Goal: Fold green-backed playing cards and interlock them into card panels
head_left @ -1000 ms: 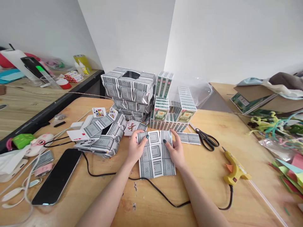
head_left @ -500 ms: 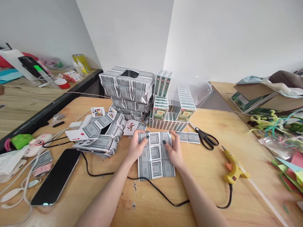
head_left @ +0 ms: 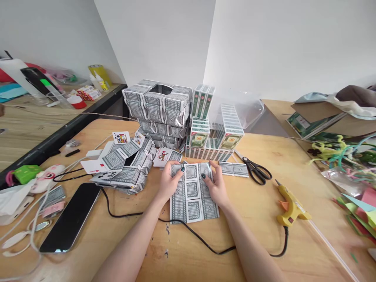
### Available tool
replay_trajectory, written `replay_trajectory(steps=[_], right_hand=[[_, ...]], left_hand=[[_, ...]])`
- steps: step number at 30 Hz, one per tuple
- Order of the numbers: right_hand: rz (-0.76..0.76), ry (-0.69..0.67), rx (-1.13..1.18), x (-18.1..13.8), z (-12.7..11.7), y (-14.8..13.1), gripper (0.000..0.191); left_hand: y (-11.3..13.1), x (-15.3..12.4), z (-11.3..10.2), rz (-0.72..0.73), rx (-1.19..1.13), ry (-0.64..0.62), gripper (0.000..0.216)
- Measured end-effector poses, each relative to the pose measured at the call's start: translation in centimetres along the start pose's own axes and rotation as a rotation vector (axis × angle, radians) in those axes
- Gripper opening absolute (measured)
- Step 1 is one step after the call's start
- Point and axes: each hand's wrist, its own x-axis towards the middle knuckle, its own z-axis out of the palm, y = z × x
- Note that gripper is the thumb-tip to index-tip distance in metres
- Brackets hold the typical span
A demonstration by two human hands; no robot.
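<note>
Both hands grip a panel of joined playing cards (head_left: 193, 190), its patterned grey backs facing me in three columns. My left hand (head_left: 171, 182) pinches the upper left edge, thumb on the front. On the upper right edge, my right hand (head_left: 216, 184) does the same with its thumb over the front; the fingers behind are hidden. The panel's lower edge is close to the table, and I cannot tell if it touches. Just right of it lies a strip of joined cards (head_left: 233, 169). Behind stand stacked boxes covered in cards (head_left: 158, 109).
Black scissors (head_left: 258, 171) and a yellow glue gun (head_left: 290, 205) lie to the right. A black cable (head_left: 202, 243) crosses the front of the table. Boxed card decks (head_left: 230, 139) are stacked behind. Leftward are a phone (head_left: 71, 219) and a card-covered box (head_left: 129, 178) with loose cards.
The panel's lower part has spread slightly, its lower right corner shifting a little to the right. Both hands keep their hold in nearly the same place.
</note>
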Motion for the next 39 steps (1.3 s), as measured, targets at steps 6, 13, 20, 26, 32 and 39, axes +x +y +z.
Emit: replay_trajectory(steps=[6, 13, 20, 26, 32, 39], right_hand=[[-0.005, 0.019, 0.004, -0.1, 0.3, -0.3, 0.048], [-0.014, 0.065, 0.028, -0.2, 0.4, -0.9, 0.049], [0.027, 0.052, 0.032, 0.0, -0.1, -0.5, 0.051], [0.033, 0.038, 0.037, 0.2, 0.0, -0.6, 0.052], [0.020, 0.076, 0.050, 0.3, 0.0, -0.8, 0.054], [-0.025, 0.184, 0.055, 0.3, 0.0, -0.7, 0.059]], left_hand=[[0.3, 0.0, -0.2, -0.036, -0.035, -0.043, 0.024], [1.5, -0.3, -1.0, -0.175, -0.222, -0.354, 0.074], [1.3, -0.3, -0.8, -0.182, -0.217, -0.308, 0.082], [1.1, -0.3, -0.3, -0.130, -0.099, -0.207, 0.080], [1.1, -0.6, 0.3, -0.037, -0.123, -0.090, 0.083], [1.4, -1.0, 0.5, -0.268, -0.523, -0.262, 0.061]])
